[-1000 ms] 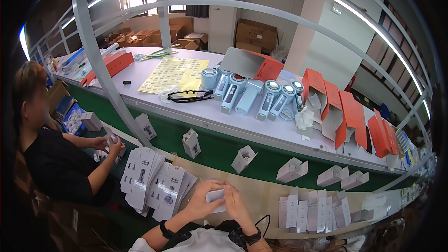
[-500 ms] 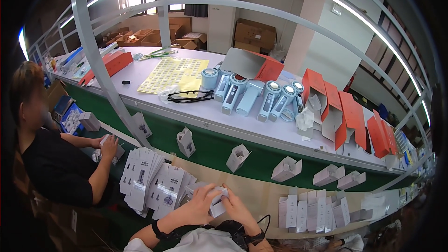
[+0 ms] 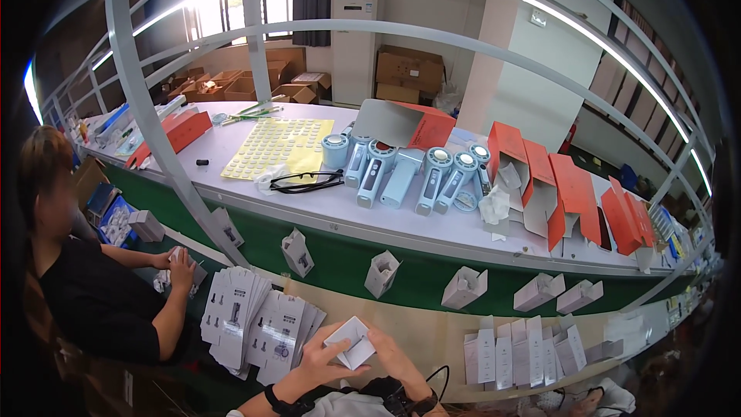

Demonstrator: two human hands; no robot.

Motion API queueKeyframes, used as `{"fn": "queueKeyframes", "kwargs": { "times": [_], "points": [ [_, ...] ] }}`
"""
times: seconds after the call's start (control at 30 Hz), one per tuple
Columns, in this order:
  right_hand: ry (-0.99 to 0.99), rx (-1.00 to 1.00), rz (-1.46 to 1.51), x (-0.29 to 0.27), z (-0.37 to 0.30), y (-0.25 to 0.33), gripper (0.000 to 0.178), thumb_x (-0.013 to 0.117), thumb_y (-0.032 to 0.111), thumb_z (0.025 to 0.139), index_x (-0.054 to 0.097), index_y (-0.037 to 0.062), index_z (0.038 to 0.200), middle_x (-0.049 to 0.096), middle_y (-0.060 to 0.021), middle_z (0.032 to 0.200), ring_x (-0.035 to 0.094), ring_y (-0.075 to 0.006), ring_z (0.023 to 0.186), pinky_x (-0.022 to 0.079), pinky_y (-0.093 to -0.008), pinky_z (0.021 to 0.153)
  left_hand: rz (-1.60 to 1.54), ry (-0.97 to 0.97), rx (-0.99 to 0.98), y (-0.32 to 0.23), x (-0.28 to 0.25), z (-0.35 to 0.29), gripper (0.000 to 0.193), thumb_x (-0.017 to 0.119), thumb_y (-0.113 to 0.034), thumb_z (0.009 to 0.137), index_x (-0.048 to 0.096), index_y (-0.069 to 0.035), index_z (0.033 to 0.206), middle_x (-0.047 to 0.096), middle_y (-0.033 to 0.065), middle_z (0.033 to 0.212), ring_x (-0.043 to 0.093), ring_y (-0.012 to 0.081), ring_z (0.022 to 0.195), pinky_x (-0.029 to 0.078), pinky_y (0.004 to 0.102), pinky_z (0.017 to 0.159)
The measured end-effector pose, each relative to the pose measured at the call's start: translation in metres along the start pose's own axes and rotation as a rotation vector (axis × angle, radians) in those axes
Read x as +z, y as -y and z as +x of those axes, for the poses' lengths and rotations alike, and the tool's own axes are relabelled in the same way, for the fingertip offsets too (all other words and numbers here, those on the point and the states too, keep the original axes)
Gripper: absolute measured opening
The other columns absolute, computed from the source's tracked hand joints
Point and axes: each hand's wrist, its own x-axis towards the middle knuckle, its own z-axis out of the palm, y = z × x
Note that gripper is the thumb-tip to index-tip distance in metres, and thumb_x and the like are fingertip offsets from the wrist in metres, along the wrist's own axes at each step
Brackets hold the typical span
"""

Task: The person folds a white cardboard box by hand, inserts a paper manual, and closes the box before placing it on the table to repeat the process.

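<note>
Both hands meet at the lower centre of the head view. The left hand (image 3: 315,361) grips the small white carton (image 3: 350,342) from the left, fingers curled around its side. The right hand (image 3: 395,355) closes on it from the right, fingers bent over the upper edge. The carton is held clear of the bench (image 3: 432,336), just above the person's lap.

Progress, as a judgement: the carton is partly erected. Its body is squared up and one face stands open, showing a hollow interior; nothing can be seen inside. Closing the flaps appears to remain.

Appearance: white card, diamond-tilted toward the camera, with sharp folds and a shallow rectangular cavity.

Just left of the hands lies a fanned pile of flat printed cartons (image 3: 255,324). To the right, further flat blanks (image 3: 525,347) stand in a row. Beyond these, erected white cartons (image 3: 382,272) stand spaced along the green conveyor belt (image 3: 347,259). On the raised shelf behind sit pale blue handheld devices (image 3: 401,174), orange boxes (image 3: 567,193) and a yellow label sheet (image 3: 278,147). A co-worker's hand (image 3: 183,268) rests on the bench at left.
</note>
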Motion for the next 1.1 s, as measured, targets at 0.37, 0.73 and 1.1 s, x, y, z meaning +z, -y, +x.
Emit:
{"fn": "queueKeyframes", "kwargs": {
  "times": [0.37, 0.73, 1.1],
  "points": [
    [-0.202, -0.012, -0.314, 0.004, -0.009, -0.006, 0.044, 0.040, 0.028, 0.100, 0.045, 0.0016, 0.135, 0.064, -0.0100, 0.098, 0.057, -0.0134, 0.089, 0.046, -0.0299, 0.081, -0.110, 0.334, -0.203, -0.020, -0.023, 0.022, 0.075, 0.090, -0.026, 0.056, 0.052, -0.005, 0.118, 0.051, 0.0222, 0.122, 0.057, 0.0385, 0.107, 0.051, 0.0403, 0.087],
    [-0.187, -0.068, -0.500, 0.017, -0.016, 0.003, 0.037, 0.041, 0.023, 0.099, 0.050, 0.0006, 0.127, 0.062, -0.0265, 0.094, 0.064, -0.0373, 0.087, 0.048, -0.0368, 0.077, 0.012, 0.267, -0.140, -0.012, -0.009, -0.012, 0.058, 0.080, -0.009, 0.051, 0.059, -0.006, 0.105, 0.045, 0.0227, 0.127, 0.050, 0.0403, 0.112, 0.045, 0.0448, 0.093],
    [-0.369, -0.271, -0.815, 0.031, -0.015, -0.002, 0.041, 0.042, 0.021, 0.098, 0.045, -0.0070, 0.128, 0.056, -0.0303, 0.115, 0.056, -0.0449, 0.104, 0.046, -0.0451, 0.087, 0.131, 0.301, -0.264, -0.034, -0.008, 0.007, 0.050, 0.083, -0.012, 0.056, 0.060, -0.004, 0.100, 0.041, 0.0223, 0.124, 0.040, 0.0437, 0.116, 0.038, 0.0485, 0.096]
  ]
}}
